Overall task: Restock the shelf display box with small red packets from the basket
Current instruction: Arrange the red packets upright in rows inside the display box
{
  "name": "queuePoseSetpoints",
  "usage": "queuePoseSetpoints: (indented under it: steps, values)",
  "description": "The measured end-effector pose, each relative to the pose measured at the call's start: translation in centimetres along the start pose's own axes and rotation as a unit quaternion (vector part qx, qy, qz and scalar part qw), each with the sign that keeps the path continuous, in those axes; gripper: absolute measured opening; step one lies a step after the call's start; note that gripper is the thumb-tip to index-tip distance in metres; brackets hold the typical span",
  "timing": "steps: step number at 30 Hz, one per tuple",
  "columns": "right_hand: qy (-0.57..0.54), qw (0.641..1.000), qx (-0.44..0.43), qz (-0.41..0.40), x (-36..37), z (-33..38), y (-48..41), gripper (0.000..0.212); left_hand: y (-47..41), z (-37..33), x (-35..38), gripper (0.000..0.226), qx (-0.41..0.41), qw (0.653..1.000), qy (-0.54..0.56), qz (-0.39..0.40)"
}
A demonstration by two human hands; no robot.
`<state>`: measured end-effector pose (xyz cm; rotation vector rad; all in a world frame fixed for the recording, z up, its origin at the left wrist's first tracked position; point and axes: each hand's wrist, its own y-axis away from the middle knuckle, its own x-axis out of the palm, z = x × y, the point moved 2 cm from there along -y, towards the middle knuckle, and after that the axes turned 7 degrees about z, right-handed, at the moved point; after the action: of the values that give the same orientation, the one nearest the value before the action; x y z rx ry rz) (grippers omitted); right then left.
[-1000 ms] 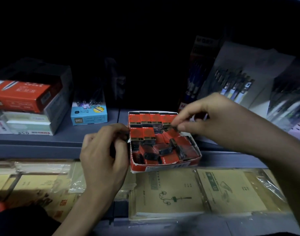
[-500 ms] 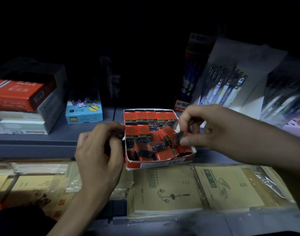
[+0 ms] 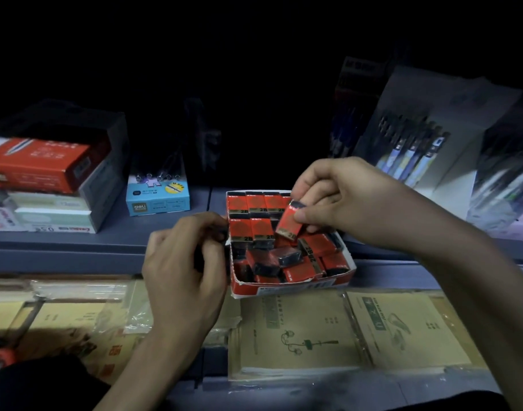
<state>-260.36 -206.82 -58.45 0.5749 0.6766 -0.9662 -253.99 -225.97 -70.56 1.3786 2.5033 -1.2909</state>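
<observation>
- On the edge of the grey shelf (image 3: 76, 241), dead centre, sits the display box (image 3: 287, 285), with its front end poking out past the shelf lip.
- The right hand (image 3: 337, 200) comes in from 3 o'clock. Thumb and fingertips are pinching one red packet (image 3: 288, 222), and it is tilted, gold end down, just above the box's 1 o'clock corner.
- The left hand (image 3: 183, 262) is at the box's 9 o'clock side, fingers curled tight right up against the left wall. Something dark shows under them, but I cannot tell whether they hold the wall, a packet or nothing.
- Inside the box, neat packet rows (image 3: 254, 203) stand along the 12 o'clock end. Towards 6 o'clock it is a jumble of loose packets (image 3: 284, 259), red and black, lying at all angles.
- Out at 9 o'clock on the shelf there is a small blue box (image 3: 157, 200), and further that way a red carton (image 3: 37, 164) lies on top of a stack.
- Up at 2 o'clock, a white stand of pens (image 3: 411, 155) leans back.
- Down at 6 o'clock, below the shelf, wrapped tan notebooks (image 3: 292, 333) lie flat side by side.
</observation>
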Motion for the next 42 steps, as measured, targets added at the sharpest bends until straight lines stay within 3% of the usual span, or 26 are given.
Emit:
queuePoseSetpoints:
  steps: [14, 25, 30, 35, 37, 42]
  values:
    - [0.085, 0.992, -0.019, -0.093, 2.0, -0.2, -0.9, 0.007, 0.0, 0.0, 0.1, 0.026, -0.002, 1.000, -0.006, 0.001]
    - [0.110, 0.985, -0.060, -0.117, 2.4, -0.6, -0.3, 0.007, 0.1, -0.1, 0.2, 0.026, -0.003, 1.000, -0.007, -0.007]
    - [0.148, 0.988, 0.003, -0.048, -0.5, -1.3, 2.1, 0.007, 0.2, -0.1, 0.1, 0.027, -0.004, 1.000, -0.006, -0.007]
    - [0.222, 0.974, 0.035, 0.013, -0.3, -1.7, 3.7, 0.026, 0.1, 0.0, 0.2, 0.026, -0.001, 1.000, -0.013, -0.010]
    - [0.244, 0.969, 0.036, 0.011, 0.1, -1.7, 3.5, 0.026, 0.1, -0.1, 0.2, 0.025, 0.002, 1.000, -0.016, -0.011]
    - [0.172, 0.984, 0.030, -0.031, -1.0, -1.5, 3.4, 0.028, 0.1, -0.1, 0.2, 0.024, 0.006, 1.000, -0.017, -0.010]
